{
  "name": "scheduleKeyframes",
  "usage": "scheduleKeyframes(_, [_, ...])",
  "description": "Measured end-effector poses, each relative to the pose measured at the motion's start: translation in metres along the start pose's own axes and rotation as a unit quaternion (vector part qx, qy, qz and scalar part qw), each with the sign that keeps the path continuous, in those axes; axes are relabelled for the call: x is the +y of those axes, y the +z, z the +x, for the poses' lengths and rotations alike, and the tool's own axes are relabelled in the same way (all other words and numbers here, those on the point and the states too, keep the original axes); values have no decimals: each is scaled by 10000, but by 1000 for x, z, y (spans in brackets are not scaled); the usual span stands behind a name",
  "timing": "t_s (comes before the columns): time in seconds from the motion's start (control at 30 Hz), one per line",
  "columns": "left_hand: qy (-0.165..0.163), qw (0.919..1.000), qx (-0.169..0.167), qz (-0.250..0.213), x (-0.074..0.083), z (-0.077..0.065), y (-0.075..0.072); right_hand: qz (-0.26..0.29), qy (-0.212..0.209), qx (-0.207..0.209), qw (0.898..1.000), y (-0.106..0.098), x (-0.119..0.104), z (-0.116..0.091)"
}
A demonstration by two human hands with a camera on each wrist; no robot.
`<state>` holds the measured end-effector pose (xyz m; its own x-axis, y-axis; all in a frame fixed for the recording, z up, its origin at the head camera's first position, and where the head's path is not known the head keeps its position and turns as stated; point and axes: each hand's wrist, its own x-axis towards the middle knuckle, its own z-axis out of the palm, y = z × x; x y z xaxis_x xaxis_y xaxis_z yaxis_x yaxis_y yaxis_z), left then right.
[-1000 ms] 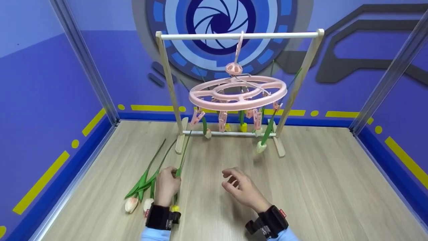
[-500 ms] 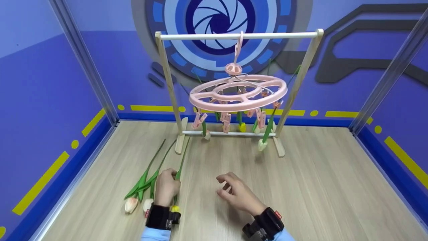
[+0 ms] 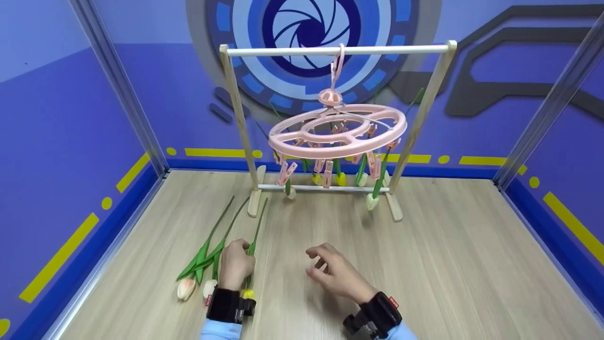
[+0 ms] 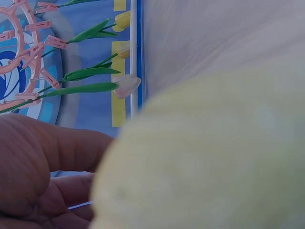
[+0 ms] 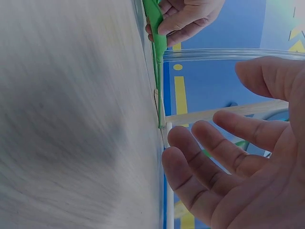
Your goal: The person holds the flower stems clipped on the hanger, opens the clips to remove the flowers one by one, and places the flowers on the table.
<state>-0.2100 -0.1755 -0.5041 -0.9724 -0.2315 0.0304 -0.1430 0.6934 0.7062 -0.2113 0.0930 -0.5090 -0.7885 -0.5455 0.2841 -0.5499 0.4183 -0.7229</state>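
Observation:
My left hand pinches a yellow artificial tulip by its leafy green stem, low over the wooden table. The bloom lies towards me, under the wrist, and the stem points away. In the left wrist view that tulip's blurred yellow bloom fills much of the frame. Left of this hand lie a pink-white tulip and a white tulip, their stems crossing. My right hand is held above the table with loosely bent fingers and nothing in them. The right wrist view shows the left hand gripping the green leaf.
A round pink clip hanger hangs from the top bar of a wooden rack at the back. Several tulips hang bloom-down from its clips, including a white tulip at the right. Blue panels wall the table in.
My right hand has shifted slightly left. The held tulip's stem tip has come down and nearer to me. The hanger has turned a little, with its clips and tulips swaying.

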Motion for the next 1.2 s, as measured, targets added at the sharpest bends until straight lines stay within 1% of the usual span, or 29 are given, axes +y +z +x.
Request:
scheduleKeyframes(0.13, [-59, 10000, 4, 74, 1, -1, -2, -51, -113, 56, 9999, -1, 0, 0])
scheduleKeyframes(0.23, [-120, 9999, -41, 34, 2, -2, -5, -48, -133, 77, 9999, -3, 0, 0])
scheduleKeyframes(0.43, [-414, 9984, -354, -170, 6, -4, -14, 17, -55, 50, 10000, -8, 0, 0])
scheduleKeyframes(0.5, [-416, 9981, -441, -143, 8, -5, -17, 8, -36, 49, 10000, -9, -1, 0])
scheduleKeyframes(0.57, [-369, 9981, -491, -101, 11, -7, -21, 13, 0, 47, 10000, -10, -1, 0])
scheduleKeyframes(0.67, [-253, 9986, -458, -52, 14, -9, -27, 48, 16, 59, 10000, -11, -1, 0])
scheduleKeyframes(0.87, [57, 9999, -152, 58, 23, -16, -36, 73, -3, 113, 9999, -14, -1, 0])
scheduleKeyframes(0.97, [149, 9998, -51, 88, 29, -19, -40, 85, 2, 138, 9999, -15, -1, -1])
scheduleKeyframes(1.2, [396, 9991, 109, -58, 43, -29, -47, 101, -107, 244, 9996, -23, -3, -1])
